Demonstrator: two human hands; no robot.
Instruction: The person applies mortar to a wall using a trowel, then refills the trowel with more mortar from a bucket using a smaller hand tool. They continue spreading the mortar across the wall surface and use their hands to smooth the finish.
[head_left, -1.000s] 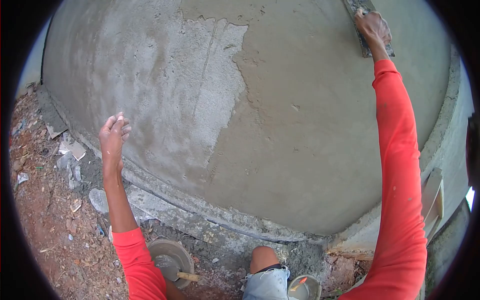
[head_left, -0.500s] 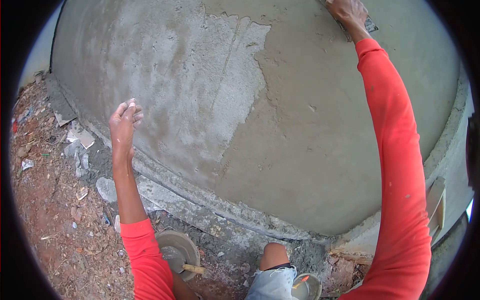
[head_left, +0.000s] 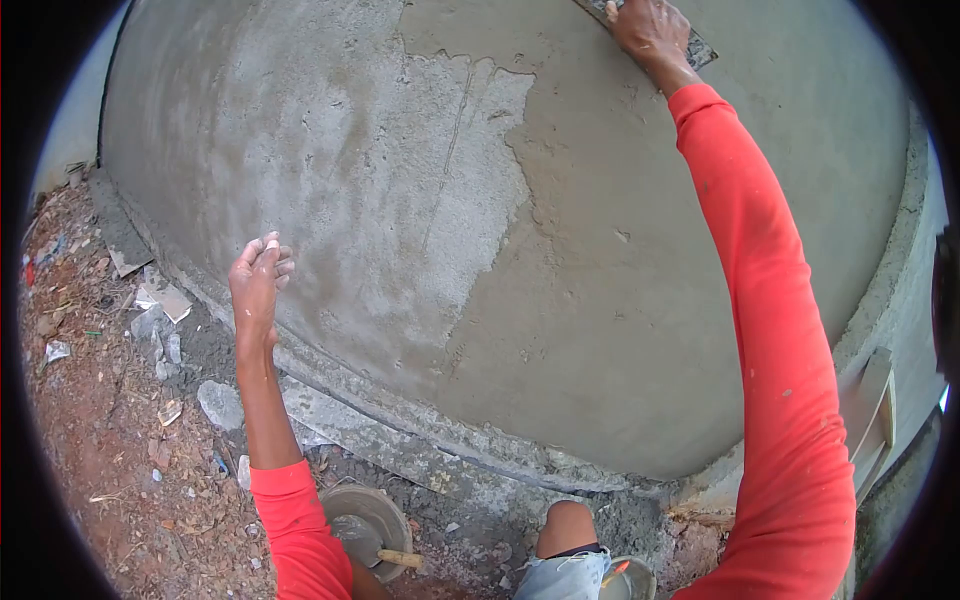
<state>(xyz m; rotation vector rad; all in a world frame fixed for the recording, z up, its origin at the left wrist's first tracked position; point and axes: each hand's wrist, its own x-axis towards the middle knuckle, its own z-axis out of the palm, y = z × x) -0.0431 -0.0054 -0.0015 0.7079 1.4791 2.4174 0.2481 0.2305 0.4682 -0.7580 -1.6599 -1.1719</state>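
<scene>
Trowel [head_left: 703,52] clasped under right hand [head_left: 648,30] on plastered wall [head_left: 600,300] | left hand [head_left: 258,283] loosely curled, well below

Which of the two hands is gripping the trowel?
The right hand, high up on the plastered wall, grips the trowel; the left hand is lower, fingers loosely curled, holding no tool.

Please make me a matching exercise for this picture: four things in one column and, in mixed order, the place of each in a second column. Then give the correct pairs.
1. right hand
2. left hand
3. round pan
4. wooden board

A. on the ground, at the bottom of the picture
B. at the top, gripping a trowel against the wall
C. at the right edge, beside the wall
D. raised before the rough grey patch, fingers loosely curled

Pairs: 1-B, 2-D, 3-A, 4-C.
</scene>
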